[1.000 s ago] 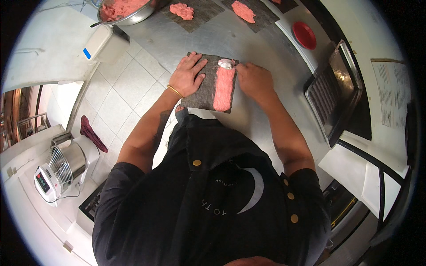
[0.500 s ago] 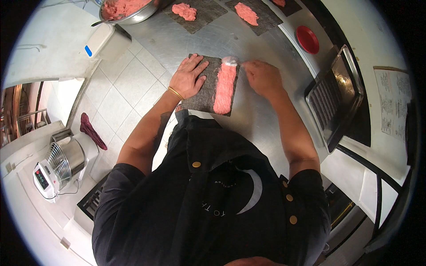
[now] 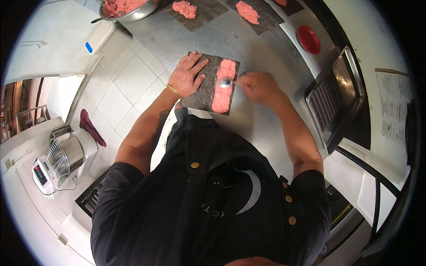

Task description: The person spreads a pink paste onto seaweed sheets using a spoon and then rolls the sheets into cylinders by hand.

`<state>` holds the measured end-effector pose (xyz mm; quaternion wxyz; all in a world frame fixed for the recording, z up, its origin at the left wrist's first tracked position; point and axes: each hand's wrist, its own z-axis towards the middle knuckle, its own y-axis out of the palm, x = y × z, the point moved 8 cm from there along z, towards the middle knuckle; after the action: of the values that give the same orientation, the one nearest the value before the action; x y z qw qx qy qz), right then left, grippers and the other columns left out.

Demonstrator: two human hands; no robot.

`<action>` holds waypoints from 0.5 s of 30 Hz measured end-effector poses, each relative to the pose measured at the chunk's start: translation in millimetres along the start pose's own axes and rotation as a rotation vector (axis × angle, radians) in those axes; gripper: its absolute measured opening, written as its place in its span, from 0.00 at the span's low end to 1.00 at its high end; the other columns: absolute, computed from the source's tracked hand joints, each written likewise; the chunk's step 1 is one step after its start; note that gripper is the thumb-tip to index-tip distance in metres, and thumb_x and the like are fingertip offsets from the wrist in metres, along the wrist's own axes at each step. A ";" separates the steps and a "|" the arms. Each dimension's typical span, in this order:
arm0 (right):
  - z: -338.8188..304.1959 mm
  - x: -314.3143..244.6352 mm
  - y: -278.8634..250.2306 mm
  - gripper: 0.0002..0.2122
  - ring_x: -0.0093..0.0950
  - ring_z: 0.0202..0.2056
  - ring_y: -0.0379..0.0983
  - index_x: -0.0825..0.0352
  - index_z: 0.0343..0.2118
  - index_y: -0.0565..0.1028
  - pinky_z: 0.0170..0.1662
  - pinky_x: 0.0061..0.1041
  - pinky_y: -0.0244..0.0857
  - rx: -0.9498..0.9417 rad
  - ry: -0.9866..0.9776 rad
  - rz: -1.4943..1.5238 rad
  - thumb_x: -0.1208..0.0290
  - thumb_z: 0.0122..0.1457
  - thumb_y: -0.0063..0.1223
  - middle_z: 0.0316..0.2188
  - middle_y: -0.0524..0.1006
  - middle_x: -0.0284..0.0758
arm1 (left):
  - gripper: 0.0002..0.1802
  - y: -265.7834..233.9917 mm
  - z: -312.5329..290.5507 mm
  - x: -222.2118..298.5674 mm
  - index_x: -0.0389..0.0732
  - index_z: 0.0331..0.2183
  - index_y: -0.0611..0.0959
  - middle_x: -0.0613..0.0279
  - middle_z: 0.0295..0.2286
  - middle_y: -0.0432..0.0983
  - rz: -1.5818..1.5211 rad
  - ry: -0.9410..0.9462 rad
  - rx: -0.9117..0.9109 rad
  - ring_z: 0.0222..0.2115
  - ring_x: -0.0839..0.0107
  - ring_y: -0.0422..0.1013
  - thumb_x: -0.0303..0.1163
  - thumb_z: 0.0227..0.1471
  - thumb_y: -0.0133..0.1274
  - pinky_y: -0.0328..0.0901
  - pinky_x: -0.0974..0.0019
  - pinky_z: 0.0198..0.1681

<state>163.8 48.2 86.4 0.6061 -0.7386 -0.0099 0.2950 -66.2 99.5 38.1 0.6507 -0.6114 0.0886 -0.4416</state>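
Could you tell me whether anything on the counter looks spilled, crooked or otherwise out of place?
Nothing stands out. The left hand lies flat on the dark sheet, the right hand holds a spoon on the pink paste, and no paste shows on the counter.

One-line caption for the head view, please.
Left hand flat on a dark seaweed sheet while the right hand works a spoon over pink paste.

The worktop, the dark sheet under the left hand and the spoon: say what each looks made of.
Worktop: most likely stainless steel, brushed grey with soft glare and fine scuffs. Dark sheet: thin, matt, blackish-green with a rough grain, probably dried seaweed; the left hand lies flat on it. Spoon in the right hand: shiny metal by its bright glint, resting on the pink paste, which looks soft and moist.
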 end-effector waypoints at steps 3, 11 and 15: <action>3.5 24.4 -22.7 0.10 0.44 0.39 0.81 0.56 0.42 0.84 0.44 0.47 0.74 0.173 0.107 -0.039 0.68 0.62 0.52 0.35 0.83 0.39 | 0.30 1.7 -0.7 0.4 0.45 0.63 0.76 0.49 0.64 0.67 0.014 -0.003 -0.013 0.69 0.48 0.58 0.39 0.61 0.56 0.51 0.47 0.73; 5.5 0.6 -10.8 0.11 0.41 0.40 0.81 0.56 0.44 0.84 0.43 0.43 0.75 0.063 0.093 -0.146 0.67 0.62 0.55 0.37 0.84 0.37 | 0.30 1.5 0.0 0.1 0.45 0.63 0.76 0.49 0.64 0.67 0.011 -0.013 -0.032 0.69 0.48 0.57 0.40 0.61 0.56 0.50 0.47 0.73; 8.6 20.5 -20.5 0.11 0.41 0.40 0.81 0.56 0.44 0.84 0.42 0.43 0.75 0.250 0.037 -0.108 0.68 0.62 0.54 0.37 0.83 0.36 | 0.30 2.6 0.3 -1.7 0.45 0.63 0.76 0.49 0.64 0.67 0.008 -0.007 -0.024 0.69 0.48 0.57 0.40 0.61 0.56 0.50 0.47 0.73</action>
<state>183.8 68.9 95.4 0.7087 -0.6609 -0.0017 0.2470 -65.8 100.5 35.2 0.6453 -0.6203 0.0942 -0.4358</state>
